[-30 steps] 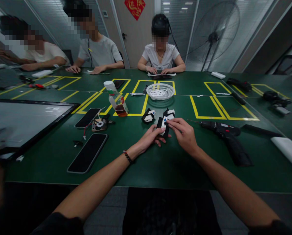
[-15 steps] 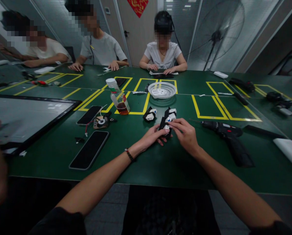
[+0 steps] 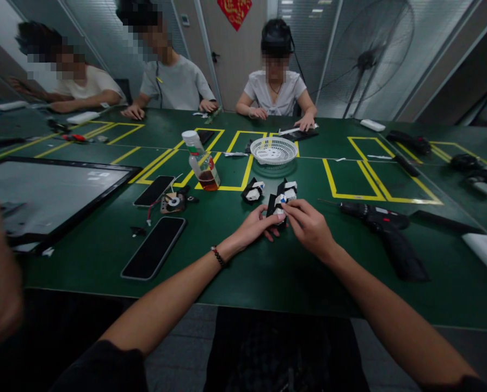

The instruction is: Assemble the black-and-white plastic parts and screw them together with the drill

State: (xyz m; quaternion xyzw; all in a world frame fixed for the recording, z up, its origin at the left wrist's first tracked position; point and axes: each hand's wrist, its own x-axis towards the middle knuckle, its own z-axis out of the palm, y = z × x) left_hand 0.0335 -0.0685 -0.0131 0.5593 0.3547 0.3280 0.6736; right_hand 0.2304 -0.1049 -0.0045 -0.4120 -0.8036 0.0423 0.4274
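Observation:
My left hand [image 3: 260, 224] is closed around a small black-and-white part [image 3: 279, 204] low over the green table. The fingers of my right hand [image 3: 306, 220] are pinched at the right side of that part, near a small blue spot; whether they grip it or a smaller piece is hidden. Just behind the held part lies a similar black-and-white piece [image 3: 290, 189]. Another one [image 3: 253, 190] lies on the table to the left.
A white plastic basket [image 3: 273, 151] and a bottle with brown liquid [image 3: 205, 171] stand farther back. Left lie a large phone [image 3: 154, 248], a smaller phone [image 3: 153, 191] and a wired part [image 3: 173, 201]. A power drill [image 3: 384, 228] lies right. Several people sit around the table [image 3: 243, 288].
The view has shifted slightly. My hands keep their hold on the part, with the right fingers slightly moved at it. The person opposite has moved a hand and a dark object to the right.

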